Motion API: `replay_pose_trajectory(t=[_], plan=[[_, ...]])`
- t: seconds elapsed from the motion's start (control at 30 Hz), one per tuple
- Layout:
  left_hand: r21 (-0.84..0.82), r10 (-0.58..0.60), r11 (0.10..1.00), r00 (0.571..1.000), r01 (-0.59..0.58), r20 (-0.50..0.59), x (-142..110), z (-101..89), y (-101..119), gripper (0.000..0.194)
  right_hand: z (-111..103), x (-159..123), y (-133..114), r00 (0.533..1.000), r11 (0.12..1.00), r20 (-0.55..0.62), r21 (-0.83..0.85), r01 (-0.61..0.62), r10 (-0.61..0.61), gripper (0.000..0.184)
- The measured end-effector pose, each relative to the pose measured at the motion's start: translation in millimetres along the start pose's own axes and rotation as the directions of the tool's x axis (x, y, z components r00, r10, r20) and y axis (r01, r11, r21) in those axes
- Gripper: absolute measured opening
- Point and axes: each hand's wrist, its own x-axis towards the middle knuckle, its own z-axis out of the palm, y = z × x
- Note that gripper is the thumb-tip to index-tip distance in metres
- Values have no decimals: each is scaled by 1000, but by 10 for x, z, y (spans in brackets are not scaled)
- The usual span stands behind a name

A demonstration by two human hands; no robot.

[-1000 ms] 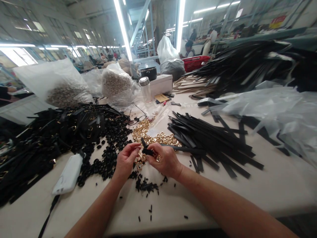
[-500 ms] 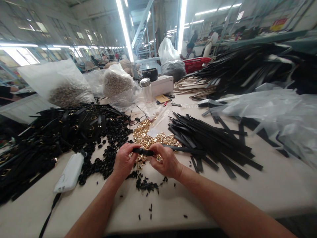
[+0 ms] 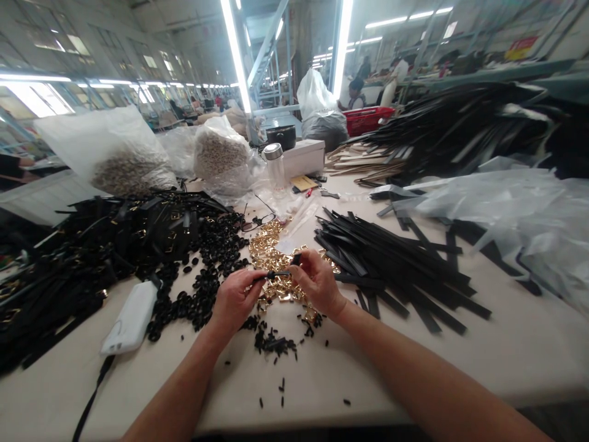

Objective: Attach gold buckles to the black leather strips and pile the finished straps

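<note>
A short black strap [image 3: 278, 273] is held in the air between the two hands, above the table [image 3: 386, 393] and over the near part of the heap of gold buckles [image 3: 267, 238]. One end is pinched narrowly in the fingertips of the left hand [image 3: 235, 298]; the other is gripped by the right hand [image 3: 316, 283], where a black end is seen standing up beside the thumb. A thicker spot is noticed close to the left fingertips, but it is too small to be made out. The step in hand is judged to be the working of this strap by both hands at once. For the next move, a steady pinch on the left and a controlled pull or push from the right would seem to be called for. Black rings [image 3: 207, 288] are heaped to the left, and loose black strips [image 3: 396, 264] are piled to the right.
</note>
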Motion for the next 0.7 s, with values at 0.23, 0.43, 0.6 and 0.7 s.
replay_pose_trajectory(t=[0.23,0.43,0.6,0.7], plan=[[0,41,999,999,-41,22,-13,22,41,17,70,-59,55,982,988,185,134,-72,46,40],[9,39,999,999,-39,34,-24,35,34,17,58,-39,13,987,983,129,146,-115,96,40],[-12,17,1000,999,-17,51,-26,35,28,19,43,-18,3,986,970,93,192,-151,135,34],[-12,-2,1000,999,2,53,-26,34,31,19,44,-10,10,989,976,79,169,-139,127,36]])
